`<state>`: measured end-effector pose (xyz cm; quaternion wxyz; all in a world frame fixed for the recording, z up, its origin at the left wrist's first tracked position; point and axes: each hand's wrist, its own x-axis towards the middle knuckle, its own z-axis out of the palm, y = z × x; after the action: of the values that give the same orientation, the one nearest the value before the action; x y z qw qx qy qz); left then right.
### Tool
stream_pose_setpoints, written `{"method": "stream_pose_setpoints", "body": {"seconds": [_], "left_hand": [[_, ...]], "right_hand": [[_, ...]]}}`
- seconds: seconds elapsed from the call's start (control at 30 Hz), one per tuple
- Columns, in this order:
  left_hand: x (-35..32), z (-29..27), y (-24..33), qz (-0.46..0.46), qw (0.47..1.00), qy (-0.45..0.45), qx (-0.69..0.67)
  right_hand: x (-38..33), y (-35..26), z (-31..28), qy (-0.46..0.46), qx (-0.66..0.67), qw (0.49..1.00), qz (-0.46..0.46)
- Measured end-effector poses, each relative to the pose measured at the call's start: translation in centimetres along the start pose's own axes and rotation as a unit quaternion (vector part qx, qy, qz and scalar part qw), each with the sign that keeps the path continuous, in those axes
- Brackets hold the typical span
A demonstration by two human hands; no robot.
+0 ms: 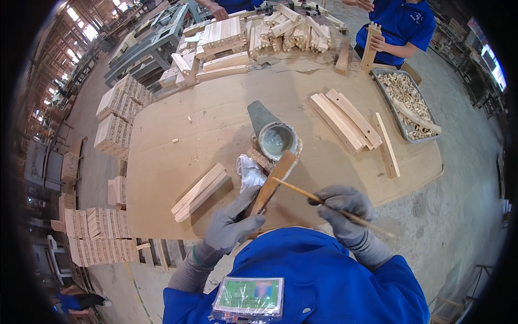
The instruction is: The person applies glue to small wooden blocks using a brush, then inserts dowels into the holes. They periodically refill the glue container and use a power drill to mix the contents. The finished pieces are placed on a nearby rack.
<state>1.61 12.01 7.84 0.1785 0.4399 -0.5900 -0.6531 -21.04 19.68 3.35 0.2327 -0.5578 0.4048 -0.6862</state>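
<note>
Gloves of grey colour cover both hands in the lower middle of the frame. The left hand (229, 224) has its grip closed around a wooden piece (271, 183), which is tilted and points up toward a small round bowl (277, 140) with pale grey liquid inside. The right hand (342, 208) pinches a thin wooden stick (302, 190) between the fingertips; the stick goes to the left, and its tip is at the wooden piece, just below the bowl. A white cloth (250, 170) lies on the surface (216, 124) just beside the bowl, to its left. Near the left hand, a little more to the left, some flat slats (200, 191) lie together. In the right part of the surface more long slats (345, 120) lie in a group, and one single slat (387, 144) is near them. In the upper right a grey tray (382, 89) holds many small wooden pegs. At the upper edge, stacks of wood blocks (221, 35) stand, and another person in blue (402, 24) holds a piece of wood.
</note>
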Motion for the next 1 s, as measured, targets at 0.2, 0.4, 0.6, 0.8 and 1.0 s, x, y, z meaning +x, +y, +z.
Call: {"method": "stream_pose_setpoints", "body": {"seconds": [0.2,0.4,0.6,0.8,1.0], "left_hand": [[-0.7,-1.1,0.7,-0.058,0.995,-0.072,-0.049],[-1.4,-2.1,0.0,-0.104,0.960,-0.135,-0.220],[-1.3,-2.7,-1.0,-0.132,0.926,-0.187,-0.301],[-1.4,-2.9,-0.9,-0.149,0.903,-0.210,-0.345],[-1.7,-1.7,-0.5,-0.140,0.912,-0.153,-0.353]], "right_hand": [[0.1,-0.5,1.7,0.113,0.003,0.993,0.025],[-0.5,-1.4,1.1,-0.074,-0.138,0.982,-0.104],[0.2,-1.6,1.2,-0.050,-0.125,0.986,-0.100],[0.3,-1.3,0.8,-0.045,-0.227,0.969,-0.092],[-0.9,-0.4,1.6,-0.019,-0.175,0.979,-0.105]]}}
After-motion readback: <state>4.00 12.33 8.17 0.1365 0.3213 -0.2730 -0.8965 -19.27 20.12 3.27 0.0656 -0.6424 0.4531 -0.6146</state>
